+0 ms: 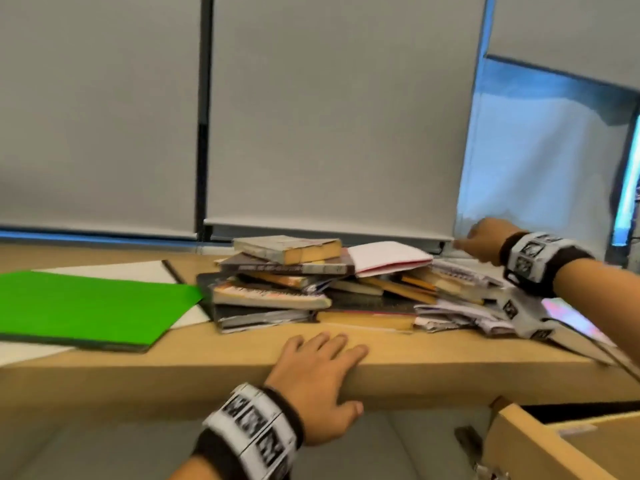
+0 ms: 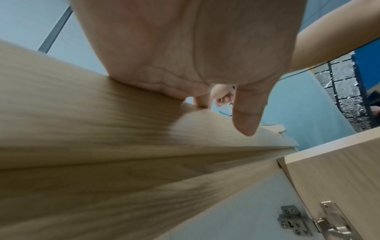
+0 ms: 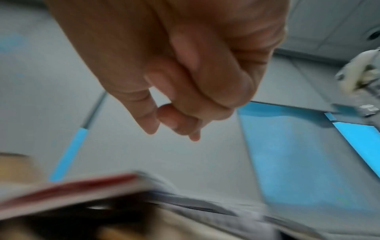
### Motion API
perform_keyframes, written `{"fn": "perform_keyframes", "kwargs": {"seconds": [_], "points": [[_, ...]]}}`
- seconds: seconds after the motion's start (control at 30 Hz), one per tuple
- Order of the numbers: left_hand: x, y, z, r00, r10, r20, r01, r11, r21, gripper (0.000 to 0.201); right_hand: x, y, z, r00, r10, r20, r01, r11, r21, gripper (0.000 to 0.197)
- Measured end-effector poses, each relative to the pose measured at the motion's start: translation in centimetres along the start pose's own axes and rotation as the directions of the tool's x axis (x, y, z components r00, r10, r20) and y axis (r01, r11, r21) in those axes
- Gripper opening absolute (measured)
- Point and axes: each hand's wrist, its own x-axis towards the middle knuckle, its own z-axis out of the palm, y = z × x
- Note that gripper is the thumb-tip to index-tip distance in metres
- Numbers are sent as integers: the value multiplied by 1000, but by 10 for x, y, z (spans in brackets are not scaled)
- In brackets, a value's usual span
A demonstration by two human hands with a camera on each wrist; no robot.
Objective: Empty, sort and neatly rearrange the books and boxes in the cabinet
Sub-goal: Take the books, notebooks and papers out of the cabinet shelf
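A messy pile of books (image 1: 304, 285) lies on the wooden cabinet top (image 1: 433, 355), with a white book with a red edge (image 1: 388, 258) near its top right. Loose papers (image 1: 450, 313) spill out at the pile's right end. My left hand (image 1: 322, 362) rests on the front edge of the top, fingers flat on it and thumb down the front face. In the left wrist view this left hand (image 2: 195, 65) presses on the edge (image 2: 82, 113). My right hand (image 1: 481, 242) hovers over the pile's right end. In the blurred right wrist view the right hand (image 3: 174, 128) has loosely curled fingers and holds nothing above the red-edged book (image 3: 72, 190).
A green folder (image 1: 86, 306) lies on white sheets at the left of the cabinet top. Grey window blinds (image 1: 329, 116) hang right behind the pile. A cabinet door (image 1: 540, 448) stands open at the lower right, its metal hinge (image 2: 298, 222) in the left wrist view.
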Motion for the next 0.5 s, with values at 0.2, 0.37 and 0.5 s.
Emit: {"fn": "perform_keyframes", "kwargs": {"seconds": [0.2, 0.37, 0.5], "points": [[-45, -29, -13, 988, -152, -43, 151, 988, -23, 63, -132, -119, 21, 868, -490, 78, 461, 855, 237, 23], [-102, -72, -13, 961, -258, -96, 267, 958, 101, 68, -216, -188, 84, 653, -712, 259, 718, 690, 89, 37], [-131, -106, -26, 944, -286, -166, 301, 951, 71, 57, -227, -227, 90, 647, -735, 204, 741, 669, 57, 35]]}}
